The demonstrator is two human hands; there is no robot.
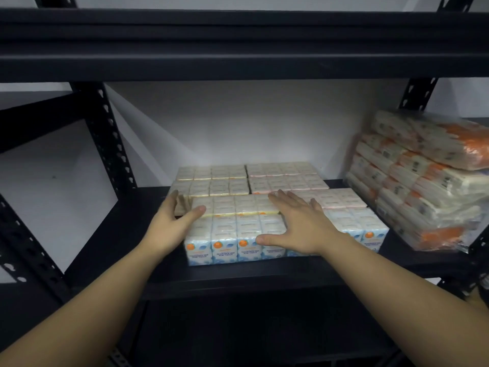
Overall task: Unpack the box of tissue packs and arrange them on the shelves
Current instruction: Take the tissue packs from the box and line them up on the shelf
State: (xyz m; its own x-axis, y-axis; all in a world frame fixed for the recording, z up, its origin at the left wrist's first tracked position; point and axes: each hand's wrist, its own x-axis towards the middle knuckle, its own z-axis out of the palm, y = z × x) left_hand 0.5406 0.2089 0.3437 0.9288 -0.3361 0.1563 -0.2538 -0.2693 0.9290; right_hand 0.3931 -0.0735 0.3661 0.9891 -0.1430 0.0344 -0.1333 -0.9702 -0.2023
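Both hands are spread wide: the left hand (173,223) at the side of the front pack (235,234), the right hand (299,226) flat on top. A hard push could knock the back packs (248,178) out of line on the shelf (148,207).

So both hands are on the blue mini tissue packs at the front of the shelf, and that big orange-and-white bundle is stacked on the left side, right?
Not quite: the head view shows the orange-and-white bundle stacked on the right side of the shelf, not the left. The rest holds: the left hand and right hand are on the blue mini tissue packs at the front.
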